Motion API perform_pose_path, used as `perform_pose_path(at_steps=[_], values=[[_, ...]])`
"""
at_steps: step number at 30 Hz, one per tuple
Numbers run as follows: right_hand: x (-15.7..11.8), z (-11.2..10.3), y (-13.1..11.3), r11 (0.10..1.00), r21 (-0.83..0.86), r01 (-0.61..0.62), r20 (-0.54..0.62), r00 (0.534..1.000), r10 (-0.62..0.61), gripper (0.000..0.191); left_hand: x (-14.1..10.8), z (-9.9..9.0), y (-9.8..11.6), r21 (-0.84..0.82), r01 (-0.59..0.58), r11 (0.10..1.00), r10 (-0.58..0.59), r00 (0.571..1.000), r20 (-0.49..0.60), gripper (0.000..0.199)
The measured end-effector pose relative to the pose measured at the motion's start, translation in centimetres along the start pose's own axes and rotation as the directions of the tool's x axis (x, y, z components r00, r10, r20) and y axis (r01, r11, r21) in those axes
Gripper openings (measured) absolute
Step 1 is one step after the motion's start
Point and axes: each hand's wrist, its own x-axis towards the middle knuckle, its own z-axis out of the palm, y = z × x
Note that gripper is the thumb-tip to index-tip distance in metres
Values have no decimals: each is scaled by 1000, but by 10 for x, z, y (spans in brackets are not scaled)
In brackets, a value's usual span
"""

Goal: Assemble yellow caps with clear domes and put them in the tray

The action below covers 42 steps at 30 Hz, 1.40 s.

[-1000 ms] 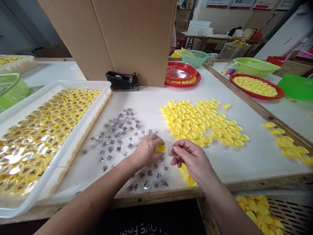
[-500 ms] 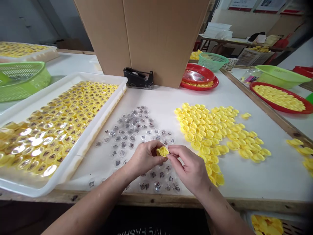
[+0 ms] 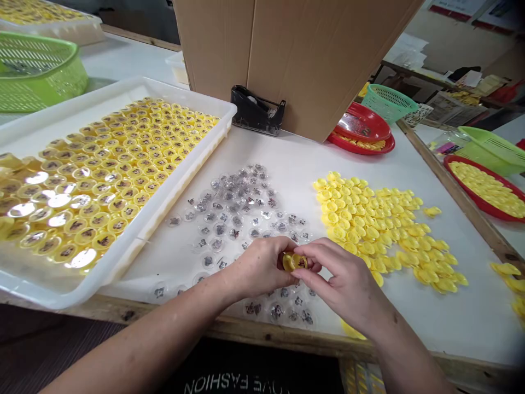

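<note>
Between my two hands is a small round yellow cup with a dark printed figure showing on its face. My left hand is closed round its left side, where a second yellow curve shows; whether that is a separate piece I cannot tell. The thumb and fingers of my right hand pinch it from the right. Under and around my hands lie many clear discs with dark prints, spread loosely on the white table. Empty-looking yellow cups lie in a spread beyond my right hand.
A white tray full of yellow cups with printed faces stands at the left. A black tape dispenser sits before a tall cardboard box. Red plates and a green basket are at the back right.
The view has swung left and down. The yellow cup between my fingers has turned, and a dark print now shows on it where a plain yellow inside showed before. Both hands stay closed on it.
</note>
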Motion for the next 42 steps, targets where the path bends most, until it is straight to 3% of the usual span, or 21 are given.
perform_pose_path(at_steps=[4,11,15,18,21,23,26,28,31,34,42], values=[[0,-3,5,1000,23,-20,-7,1000,20,18,0,-1,-3,-167,47,985,-40,998,46,25],[-4,0,7,999,37,-38,-43,998,39,17,-1,8,-6,-370,62,927,-63,998,12,23],[-7,4,6,997,-74,-3,-112,994,-6,18,-2,12,-7,-632,51,773,-51,999,18,36],[-7,11,2,979,-200,31,-178,982,-68,19,0,12,-7,-713,87,696,-91,995,33,43],[-7,19,-2,965,-258,54,-230,966,-116,19,2,11,-8,-702,110,704,-155,988,-1,37],[-7,21,-1,978,-206,25,-261,962,-80,17,2,9,-8,-698,111,707,-160,987,-6,32],[-10,21,7,987,77,-139,-272,950,155,30,1,7,-6,-686,69,724,-108,994,-13,30],[-12,20,13,907,344,-243,-162,936,312,35,-1,7,-6,-640,29,768,-66,997,-34,29],[-12,25,18,760,576,-301,-25,923,385,23,-2,6,-8,-496,-49,867,-10,993,-115,30],[-10,32,17,717,644,-268,-81,908,412,19,-2,6,-9,-313,-110,943,42,976,-214,22],[-12,43,16,709,679,-190,-170,899,404,18,-5,4,-4,-147,-58,987,29,982,-189,16]])
